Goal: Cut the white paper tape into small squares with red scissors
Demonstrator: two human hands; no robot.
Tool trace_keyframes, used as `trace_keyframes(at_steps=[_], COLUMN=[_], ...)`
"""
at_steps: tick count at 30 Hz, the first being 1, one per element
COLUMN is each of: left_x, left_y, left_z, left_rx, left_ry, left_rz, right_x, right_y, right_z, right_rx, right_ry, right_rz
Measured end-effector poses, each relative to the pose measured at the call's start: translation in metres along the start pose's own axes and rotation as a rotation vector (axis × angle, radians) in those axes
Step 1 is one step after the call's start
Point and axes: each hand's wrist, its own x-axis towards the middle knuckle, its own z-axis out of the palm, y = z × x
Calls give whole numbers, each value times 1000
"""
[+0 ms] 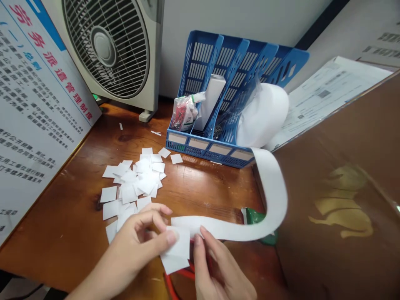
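My left hand (146, 237) pinches a couple of small white paper squares (179, 246), overlapping, between thumb and fingers. My right hand (215, 266) is closed at thumb and forefinger on the lower edge of a long white paper strip (231, 228), just right of the squares. From there the strip curves up to a thick white roll (265, 112) in the blue file rack (212, 154). Left of the strip, many loose white squares lie in a heap (137, 179). Under my hands shows a red curved object (170, 287), mostly hidden.
A box fan (109, 46) stands at the back left, beside a printed board (37, 96). The rack also holds a bag of red items (184, 112) and a white box (211, 100). A green packet (254, 217) lies beneath the strip. A brown panel (343, 187) borders the right.
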Motion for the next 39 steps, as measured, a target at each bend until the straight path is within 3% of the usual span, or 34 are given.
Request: trace_keyframes(at_steps=[2, 5, 11, 15, 18, 20, 24, 25, 28, 31, 39], left_x=[0, 6, 24, 33, 34, 29, 13, 10, 7, 10, 12], left_y=[-5, -3, 11, 16, 19, 21, 15, 11, -2, -11, -7], left_z=[9, 7, -26, -41, -41, -33, -4, 4, 23, 33, 36], left_rx=[-55, -21, 419, 673, 779, 689, 258, 156, -63, -224, -318], left_ry=[47, 153, 484, 582, 640, 591, 122, 54, 4, -20, 31], left_rz=[-21, 11, 262, 341, 437, 449, 120, 53, -50, -102, -115], right_x=[-2, -3, -2, -2, -2, -3, -7, -8, -7, -2, 1], right_y=[1, 3, 8, 9, 8, 7, 6, 5, 1, -4, -4], right_z=[2, 4, 8, 9, 8, 7, 4, 4, 3, 4, 9], right_rx=[36, 27, 62, 54, 18, 21, 140, 182, 273, 373, 501], right_ry=[37, 59, 31, 48, 81, 116, 151, 160, 210, 237, 235], right_rz=[104, 169, 255, 287, 262, 268, 291, 316, 446, 489, 472])
